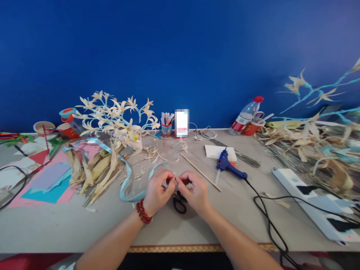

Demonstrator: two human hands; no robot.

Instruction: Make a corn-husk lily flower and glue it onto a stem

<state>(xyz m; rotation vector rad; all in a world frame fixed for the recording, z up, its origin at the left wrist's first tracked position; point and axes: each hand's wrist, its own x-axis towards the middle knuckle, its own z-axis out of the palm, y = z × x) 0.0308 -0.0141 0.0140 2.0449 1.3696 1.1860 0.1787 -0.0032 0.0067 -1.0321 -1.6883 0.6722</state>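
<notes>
My left hand [159, 191], with a dark red bead bracelet [143, 212] at its wrist, is closed in a pinch. Its fingertips meet those of my right hand [196, 192], also pinched, over the middle of the table. Whatever lies between the fingertips is too small to make out. A pair of black-handled scissors [179, 207] lies beneath the hands, partly hidden by them. Light blue ribbon [127, 185] loops over the table on the left and passes behind my left hand. Just beyond my right hand rests a thin wooden stick [201, 172].
A blue glue gun [232, 169] lies right of the hands, its black cord running to a white power strip [306, 208]. Dried corn husks [98, 168] and husk flowers [118, 116] fill the left. A tilted bottle [245, 116] and a pen cup [167, 129] stand along the blue wall.
</notes>
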